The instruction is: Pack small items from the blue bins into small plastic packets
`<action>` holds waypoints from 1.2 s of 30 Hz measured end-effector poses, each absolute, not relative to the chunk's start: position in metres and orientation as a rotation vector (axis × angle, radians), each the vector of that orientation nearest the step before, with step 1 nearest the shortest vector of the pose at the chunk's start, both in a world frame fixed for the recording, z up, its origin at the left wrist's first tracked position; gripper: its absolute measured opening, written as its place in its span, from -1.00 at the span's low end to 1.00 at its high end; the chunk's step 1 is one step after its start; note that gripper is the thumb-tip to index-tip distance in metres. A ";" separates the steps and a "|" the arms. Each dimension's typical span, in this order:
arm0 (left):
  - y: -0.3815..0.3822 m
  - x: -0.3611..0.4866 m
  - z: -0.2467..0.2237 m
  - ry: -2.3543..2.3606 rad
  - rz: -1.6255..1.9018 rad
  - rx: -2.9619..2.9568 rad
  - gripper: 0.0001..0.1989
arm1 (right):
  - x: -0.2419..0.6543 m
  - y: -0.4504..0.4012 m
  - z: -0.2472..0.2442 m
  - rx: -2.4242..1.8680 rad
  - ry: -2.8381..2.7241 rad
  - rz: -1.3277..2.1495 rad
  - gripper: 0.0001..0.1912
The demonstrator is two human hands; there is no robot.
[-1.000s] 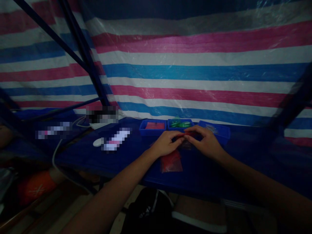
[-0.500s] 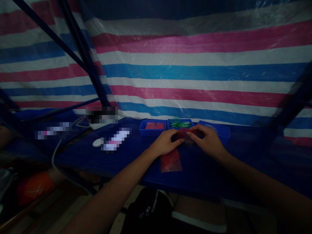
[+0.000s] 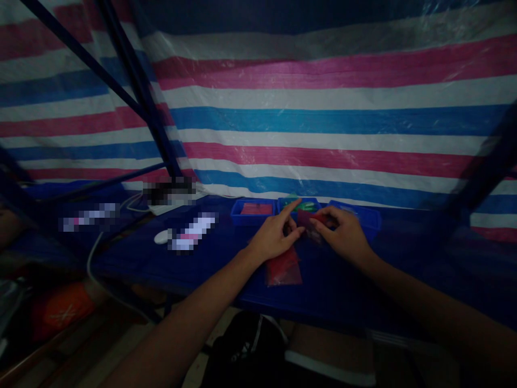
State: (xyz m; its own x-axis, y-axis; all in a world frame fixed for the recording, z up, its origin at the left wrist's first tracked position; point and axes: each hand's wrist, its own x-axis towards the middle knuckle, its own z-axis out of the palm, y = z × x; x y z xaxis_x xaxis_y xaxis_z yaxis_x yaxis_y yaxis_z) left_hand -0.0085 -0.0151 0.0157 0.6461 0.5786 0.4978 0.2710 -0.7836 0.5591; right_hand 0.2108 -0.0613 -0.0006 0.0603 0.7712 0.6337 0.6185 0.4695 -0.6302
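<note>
Between thumb and fingers, my right hand (image 3: pixel 343 231) grips a small red plastic bag (image 3: pixel 308 220) above the table. My left hand (image 3: pixel 278 233) is just left of that bag, index finger stretched out and thumb apart from it, with nothing visible in it. Under my left wrist, more red plastic bags (image 3: pixel 284 268) lie flat on the blue table. Behind my hands stand a blue bin with pink-red flat pieces (image 3: pixel 256 209), a blue bin with green items (image 3: pixel 302 206) and a third blue bin (image 3: pixel 368 217), partly hidden by my right hand.
A white round object (image 3: pixel 163 236) and blurred-out items lie on the table's left side, near a white power strip (image 3: pixel 172 202) with cables. Blue metal posts (image 3: pixel 139 89) and a striped tarp (image 3: pixel 323 118) border the table. Another person's orange garment (image 3: pixel 60 310) shows at lower left.
My left hand has let go of the red bag and its index finger has lifted and straightened. My right hand still holds the bag in nearly the same spot.
</note>
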 end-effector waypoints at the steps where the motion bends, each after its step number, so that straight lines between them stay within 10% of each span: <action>1: -0.017 -0.009 0.017 0.642 0.935 2.429 -0.27 | 0.210 -0.061 -0.001 -1.219 -1.654 0.154 -0.81; 19: -0.009 -0.010 0.017 0.579 1.060 2.130 -0.72 | 0.209 -0.060 0.003 -1.128 -1.575 0.527 -0.53; 36: 0.020 -0.016 0.010 0.697 1.144 2.002 -0.59 | 0.208 -0.051 -0.004 -0.964 -1.315 0.963 -0.43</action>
